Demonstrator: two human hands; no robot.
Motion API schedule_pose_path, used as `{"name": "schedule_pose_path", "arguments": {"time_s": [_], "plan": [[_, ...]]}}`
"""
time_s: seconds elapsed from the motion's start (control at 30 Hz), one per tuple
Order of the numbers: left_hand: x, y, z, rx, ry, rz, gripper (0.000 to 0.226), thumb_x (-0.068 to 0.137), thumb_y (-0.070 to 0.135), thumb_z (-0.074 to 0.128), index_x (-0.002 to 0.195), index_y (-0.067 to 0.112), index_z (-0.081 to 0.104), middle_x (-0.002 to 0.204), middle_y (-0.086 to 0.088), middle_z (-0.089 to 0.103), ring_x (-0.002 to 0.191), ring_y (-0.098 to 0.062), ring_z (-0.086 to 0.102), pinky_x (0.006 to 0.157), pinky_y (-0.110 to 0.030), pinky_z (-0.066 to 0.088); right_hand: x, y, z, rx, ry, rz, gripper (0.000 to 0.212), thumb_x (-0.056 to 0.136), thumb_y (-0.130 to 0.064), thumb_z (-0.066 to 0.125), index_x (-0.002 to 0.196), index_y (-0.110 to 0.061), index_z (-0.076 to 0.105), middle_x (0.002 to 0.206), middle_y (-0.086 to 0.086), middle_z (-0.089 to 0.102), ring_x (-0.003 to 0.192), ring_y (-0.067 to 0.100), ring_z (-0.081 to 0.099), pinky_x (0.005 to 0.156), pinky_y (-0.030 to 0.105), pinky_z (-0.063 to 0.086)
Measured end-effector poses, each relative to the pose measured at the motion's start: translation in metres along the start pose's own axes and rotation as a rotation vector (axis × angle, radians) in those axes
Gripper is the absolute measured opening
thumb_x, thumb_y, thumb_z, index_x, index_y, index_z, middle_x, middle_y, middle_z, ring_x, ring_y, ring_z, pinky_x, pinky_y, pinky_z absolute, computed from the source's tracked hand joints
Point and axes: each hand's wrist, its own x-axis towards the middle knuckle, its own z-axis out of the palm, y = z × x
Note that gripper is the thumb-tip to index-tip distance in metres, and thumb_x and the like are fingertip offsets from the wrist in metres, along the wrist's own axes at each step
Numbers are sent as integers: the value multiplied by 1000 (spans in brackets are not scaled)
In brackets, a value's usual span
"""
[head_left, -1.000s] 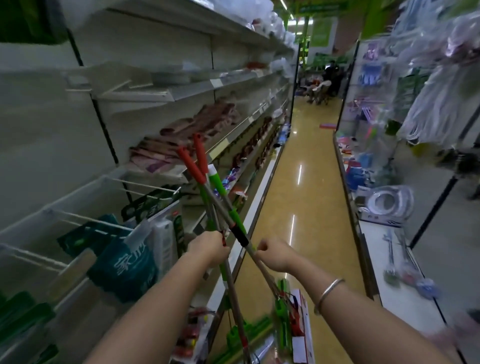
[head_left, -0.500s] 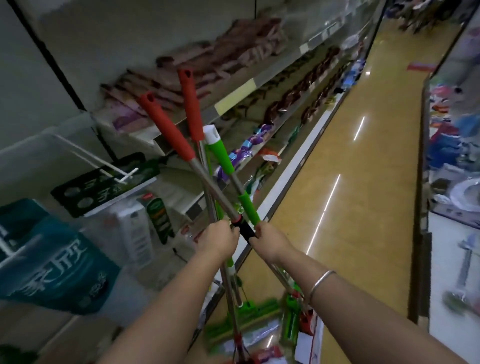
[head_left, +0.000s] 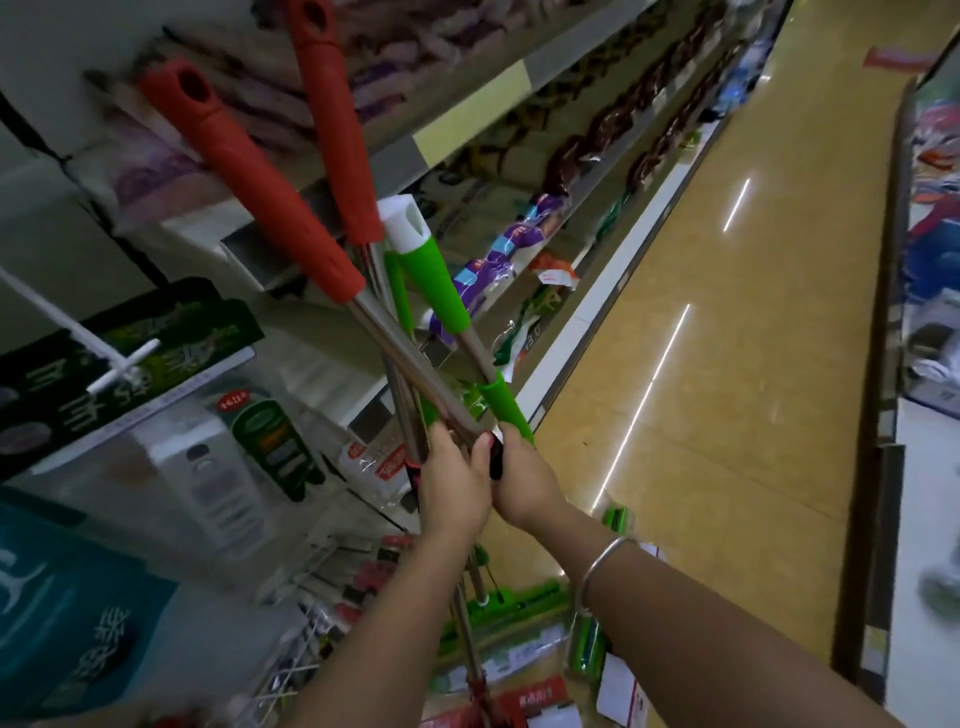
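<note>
From the head camera, both hands meet at the middle of the frame, closed round a bundle of mop handles that stands up in front of the shelving (head_left: 470, 127) on the left side of the aisle.

The left hand (head_left: 453, 493) is seen from its back. Its fingers are curled tight round the steel shafts that run nearly upright, and its thumb lies across towards the other hand, touching a black collar (head_left: 496, 460) on one of the shafts. The right hand (head_left: 527, 486) sits just beside it, the two touching. Its fingers wrap the bundle from the other side, right where a green sleeve (head_left: 504, 402) ends. A silver bracelet (head_left: 602, 564) circles that wrist.

Above the hands the handles fan apart and cross. The long red grip (head_left: 260, 182) leans far to the left, and its bare steel shaft slants down to the black collar. The second red grip (head_left: 335, 119) rises steeper, its top at the upper edge of the frame. The green grip (head_left: 434, 283), topped by a white cap (head_left: 402, 221), stands nearest the aisle.

Below the forearms the shafts run down to green mop heads (head_left: 519, 605), blurred, resting low by the yellow floor (head_left: 727, 364). Which shaft belongs to which head I cannot tell.
</note>
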Motion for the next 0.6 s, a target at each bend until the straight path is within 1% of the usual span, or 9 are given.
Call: {"name": "schedule_pose_path", "arguments": {"time_s": [0.07,0.17,0.23,0.3,0.37,0.43,0.47,0.53,0.6], "plan": [[-2,-1,1,-8,-4,36,29,94,33,52,112,12,42,105,-8,66,96,-28,63,69,-30,41,-4,4,-1,-7,9,5,23,90,-24,53,109,-13,47,108,10,62,98,31,61,74,36,47],[-9,1,2,38,-63,115,35,90,36,56,113,14,41,98,-7,67,90,-29,64,68,-33,47,-15,14,-6,-75,71,17,13,88,-20,50,99,-16,43,100,8,64,95,33,61,83,41,47],[-16,7,3,77,-117,160,39,89,37,59,115,15,39,98,-5,67,90,-27,65,65,-30,45,-27,23,-10,-83,115,23,15,87,-17,49,92,-21,36,88,4,62,91,34,61,82,40,44],[-25,17,8,74,-154,201,43,88,37,60,118,15,39,99,-3,68,89,-24,65,64,-28,45,-39,29,-19,-62,137,44,18,86,-15,48,90,-22,32,75,-5,53,88,31,61,80,39,42],[-37,28,14,61,-183,233,46,89,38,58,124,14,37,98,-2,68,85,-21,65,62,-27,47,-53,35,-32,-97,149,59,18,88,-16,47,91,-23,30,71,-10,50,87,27,59,87,41,42],[-53,39,19,53,-220,268,49,90,36,56,128,15,35,101,-4,68,90,-22,66,69,-30,52,-69,42,-45,-152,181,67,20,90,-19,47,91,-22,28,72,-8,52,87,30,59,94,43,41],[-61,42,22,61,-236,289,49,91,36,56,129,15,34,102,-6,68,92,-24,66,73,-34,54,-78,46,-50,-166,198,78,20,90,-19,47,91,-22,28,68,-9,48,87,31,59,94,42,41],[-81,51,25,112,-254,337,48,91,38,55,127,13,35,99,-7,67,91,-26,65,74,-37,54,-97,54,-60,-178,225,86,19,90,-18,46,91,-20,27,62,-10,36,92,34,61,88,39,41],[-103,62,27,151,-259,375,52,90,40,54,128,11,33,100,-8,66,93,-27,65,75,-37,54,-118,62,-71,-189,243,75,19,91,-18,45,92,-19,26,62,-10,34,95,35,62,83,37,40]]}}
